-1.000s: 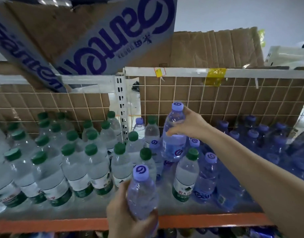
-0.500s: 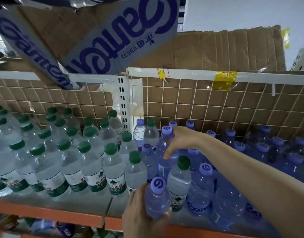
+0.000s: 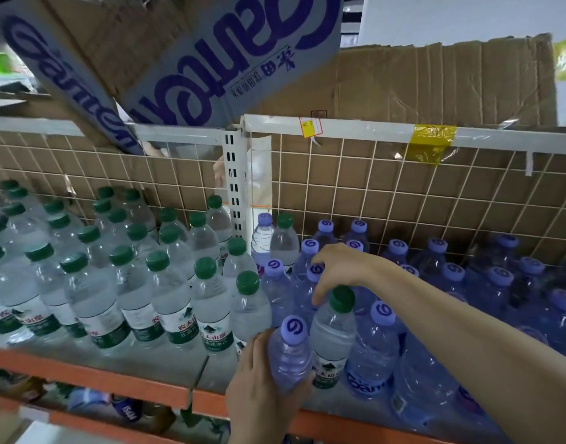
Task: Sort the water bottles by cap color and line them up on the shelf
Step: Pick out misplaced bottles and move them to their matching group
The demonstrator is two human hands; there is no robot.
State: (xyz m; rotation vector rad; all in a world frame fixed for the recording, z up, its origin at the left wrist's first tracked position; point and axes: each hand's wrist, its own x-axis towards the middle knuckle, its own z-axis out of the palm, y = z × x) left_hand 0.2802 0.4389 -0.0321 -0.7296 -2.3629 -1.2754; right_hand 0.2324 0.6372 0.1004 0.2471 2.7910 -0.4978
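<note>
Green-capped bottles (image 3: 166,302) fill the left of the shelf (image 3: 124,381), and purple-capped bottles (image 3: 441,283) fill the right. My left hand (image 3: 259,389) grips a purple-capped bottle (image 3: 289,357) at the front edge, just right of the green group. Beside it, a lone green-capped bottle (image 3: 332,334) stands among the purple ones. My right hand (image 3: 342,267) hovers above that bottle with its fingers hanging down and holding nothing, over another purple-capped bottle (image 3: 314,271). At the back by the post stands a second green-capped bottle (image 3: 284,238).
A white wire grid (image 3: 403,200) backed with cardboard closes the rear of the shelf, with a white slotted post (image 3: 233,187) in the middle. Flattened printed boxes (image 3: 211,65) lean overhead. More goods lie on the shelf below (image 3: 121,408).
My right hand lowered its purple-capped bottle into the purple group and let go. My left hand has stayed on its bottle, now level with the front row.
</note>
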